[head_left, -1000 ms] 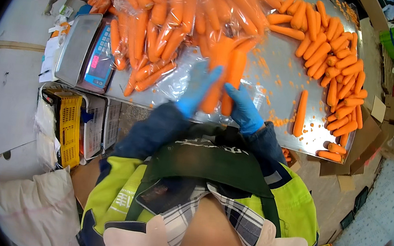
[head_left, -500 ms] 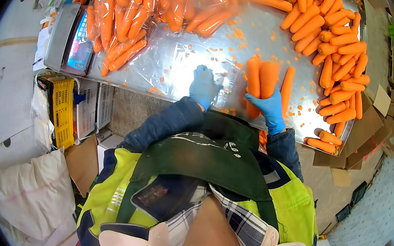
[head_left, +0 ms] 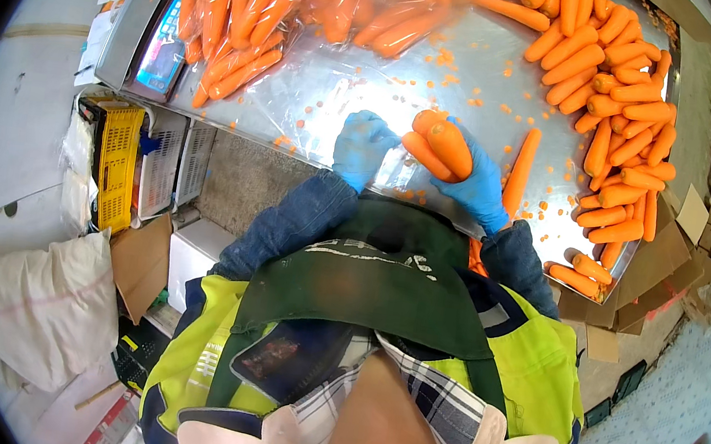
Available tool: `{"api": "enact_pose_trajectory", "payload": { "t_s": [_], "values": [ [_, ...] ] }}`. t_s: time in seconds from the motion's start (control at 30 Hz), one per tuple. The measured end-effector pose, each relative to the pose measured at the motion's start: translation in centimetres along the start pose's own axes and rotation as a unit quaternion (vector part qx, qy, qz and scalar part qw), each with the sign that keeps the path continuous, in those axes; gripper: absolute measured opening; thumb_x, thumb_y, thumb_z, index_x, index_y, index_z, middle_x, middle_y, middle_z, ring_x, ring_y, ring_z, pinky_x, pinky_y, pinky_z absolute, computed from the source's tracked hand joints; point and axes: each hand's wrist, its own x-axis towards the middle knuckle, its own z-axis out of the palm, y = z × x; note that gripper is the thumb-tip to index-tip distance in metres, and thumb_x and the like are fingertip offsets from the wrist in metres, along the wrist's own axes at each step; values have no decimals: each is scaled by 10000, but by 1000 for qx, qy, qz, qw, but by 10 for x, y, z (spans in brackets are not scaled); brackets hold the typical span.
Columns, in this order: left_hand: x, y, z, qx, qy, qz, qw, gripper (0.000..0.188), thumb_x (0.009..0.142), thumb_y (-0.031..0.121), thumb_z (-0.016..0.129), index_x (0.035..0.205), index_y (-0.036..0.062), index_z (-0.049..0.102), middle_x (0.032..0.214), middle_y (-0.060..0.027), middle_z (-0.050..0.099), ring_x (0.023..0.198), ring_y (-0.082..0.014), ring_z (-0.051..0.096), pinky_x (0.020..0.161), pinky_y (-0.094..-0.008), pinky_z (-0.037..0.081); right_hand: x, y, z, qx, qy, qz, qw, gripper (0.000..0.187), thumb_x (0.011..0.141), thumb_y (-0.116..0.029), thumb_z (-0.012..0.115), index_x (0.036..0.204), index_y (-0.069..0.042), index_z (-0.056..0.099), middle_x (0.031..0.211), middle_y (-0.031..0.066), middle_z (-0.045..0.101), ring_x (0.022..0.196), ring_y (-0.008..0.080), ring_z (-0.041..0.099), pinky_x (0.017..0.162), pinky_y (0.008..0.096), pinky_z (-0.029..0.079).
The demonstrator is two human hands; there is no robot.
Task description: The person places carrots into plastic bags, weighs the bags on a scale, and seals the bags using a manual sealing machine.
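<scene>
Two or more orange carrots (head_left: 450, 151) sit in the grip of the right hand (head_left: 483, 193), which wears a blue glove and has its fingers wrapped behind them and its thumb on the near side; they tilt away from the person and toward the left; the left hand (head_left: 362, 150), gloved in the same blue, is curled with its fingers folded in, near the held carrots but apart from them, and I cannot tell whether it pinches any clear film; both hands are at the near side of a shiny metal desk (head_left: 323, 85), dotted with orange scraps (head_left: 443, 56); just right of the right hand, a single carrot (head_left: 521, 171) lies on the desk; farther right and beyond that hand, many loose carrots (head_left: 630, 154) are heaped; beyond the left hand, and to its left, lie clear bags (head_left: 248, 9) full of carrots; left of those, well apart from the left hand, stands a scale (head_left: 160, 60) with a blue panel; below the scale, also left of the left hand, is a yellow crate (head_left: 119, 166); cardboard boxes (head_left: 656, 268) stand past the desk's edge, to the right of the right hand.
</scene>
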Motion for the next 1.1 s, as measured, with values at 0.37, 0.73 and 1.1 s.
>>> {"api": "enact_pose_trajectory", "payload": {
  "t_s": [0.37, 0.73, 1.1],
  "values": [
    [-4, -9, -3, -153, 16, -232, 960, 196, 739, 219, 749, 807, 42, 695, 760, -97, 646, 710, -222, 615, 704, -336, 497, 12, -5, 0, -143, -32, -63, 987, 862, 649, -116, 777, 1424, -119, 398, 1156, 165, 608, 1039, 344, 600, 893, 380, 480],
    [-7, 62, -32, 137, -95, 368, 915, 261, 725, 168, 692, 949, 63, 608, 1026, -73, 579, 915, -253, 562, 739, -346, 472, 16, 4, 36, 136, 11, 9, 991, 916, 657, -169, 828, 1419, -24, 340, 1239, 127, 570, 1118, 216, 573, 948, 351, 463],
    [-3, 59, -31, 100, -68, 170, 978, 357, 836, 235, 646, 1139, 62, 567, 902, -161, 607, 790, -321, 612, 634, -406, 497, -27, -37, 31, 305, 64, 134, 941, 762, 696, -116, 805, 1333, -17, 399, 1240, 96, 539, 1141, 203, 531, 984, 357, 447]
  ]
}}
